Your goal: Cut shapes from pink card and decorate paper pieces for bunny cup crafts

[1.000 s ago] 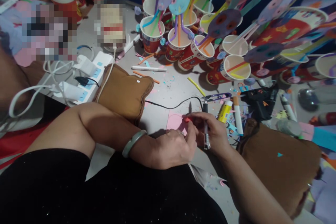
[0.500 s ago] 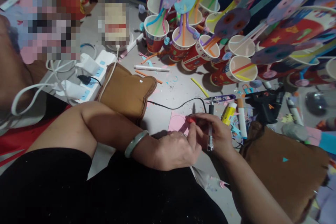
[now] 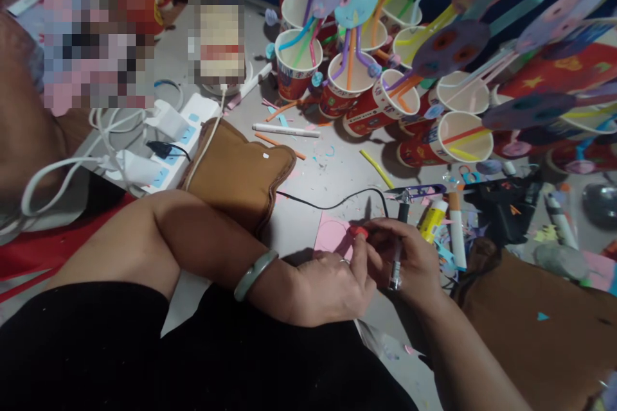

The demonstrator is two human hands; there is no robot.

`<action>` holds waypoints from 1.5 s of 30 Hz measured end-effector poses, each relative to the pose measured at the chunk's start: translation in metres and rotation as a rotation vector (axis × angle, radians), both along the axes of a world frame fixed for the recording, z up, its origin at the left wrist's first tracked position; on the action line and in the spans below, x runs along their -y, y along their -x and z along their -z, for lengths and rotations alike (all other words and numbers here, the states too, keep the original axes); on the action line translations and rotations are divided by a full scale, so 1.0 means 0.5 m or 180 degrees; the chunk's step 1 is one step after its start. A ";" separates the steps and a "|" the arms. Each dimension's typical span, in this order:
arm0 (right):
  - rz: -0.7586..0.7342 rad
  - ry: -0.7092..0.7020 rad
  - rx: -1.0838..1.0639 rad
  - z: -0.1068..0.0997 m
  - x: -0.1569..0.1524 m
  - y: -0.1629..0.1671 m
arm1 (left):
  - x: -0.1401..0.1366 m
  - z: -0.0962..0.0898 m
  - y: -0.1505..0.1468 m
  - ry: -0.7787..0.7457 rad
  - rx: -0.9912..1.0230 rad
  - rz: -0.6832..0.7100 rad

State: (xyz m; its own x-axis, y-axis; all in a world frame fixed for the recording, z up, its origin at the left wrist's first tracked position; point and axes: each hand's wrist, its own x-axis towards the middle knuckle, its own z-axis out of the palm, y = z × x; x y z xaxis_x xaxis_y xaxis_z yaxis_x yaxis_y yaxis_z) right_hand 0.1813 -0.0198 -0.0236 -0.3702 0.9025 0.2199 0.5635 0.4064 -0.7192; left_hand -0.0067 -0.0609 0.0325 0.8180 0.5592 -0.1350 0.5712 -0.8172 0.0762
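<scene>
My left hand (image 3: 332, 286), with a pale green bangle (image 3: 255, 275) on its wrist, is closed, its fingertips pressed at a small red piece (image 3: 358, 232). My right hand (image 3: 412, 257) is closed too: a pen (image 3: 396, 260) with a black grip and clear barrel lies across its fingers, while its fingertips meet the left ones at the red piece. What exactly the red piece is, I cannot make out. Just beyond the fingers lies a pink paper (image 3: 329, 223) with a circle drawn on it, partly covered by the left hand.
Behind stand several paper cups (image 3: 299, 51) with straws and paper faces. A brown cushion (image 3: 236, 173) and a power strip (image 3: 186, 135) sit left; another brown cushion (image 3: 535, 334) lies right. Nearby are a glue stick (image 3: 432, 221), purple scissors (image 3: 421, 191) and a white marker (image 3: 286, 131).
The view has shifted slightly, so things sit a little lower and further right. Both hands stay together at the red piece, and the pen remains in my right hand.
</scene>
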 end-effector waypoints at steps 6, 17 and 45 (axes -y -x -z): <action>0.0025 0.0114 -0.0041 0.003 -0.002 -0.001 | -0.010 -0.007 0.004 0.0049 -0.0016 0.0046; -0.0026 0.0123 0.0007 0.000 -0.001 0.000 | -0.015 -0.016 0.008 0.0083 0.0054 0.0065; -0.0249 0.0011 0.0054 -0.014 -0.014 0.004 | 0.024 0.057 0.001 -0.0834 0.0268 -0.0137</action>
State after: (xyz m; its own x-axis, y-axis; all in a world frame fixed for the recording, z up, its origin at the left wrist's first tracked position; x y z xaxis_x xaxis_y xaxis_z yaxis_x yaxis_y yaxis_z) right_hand 0.1793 -0.0127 -0.0165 -0.4432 0.8715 0.2099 0.5422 0.4471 -0.7114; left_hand -0.0072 -0.0729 0.0040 0.7950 0.6004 0.0863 0.6064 -0.7905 -0.0861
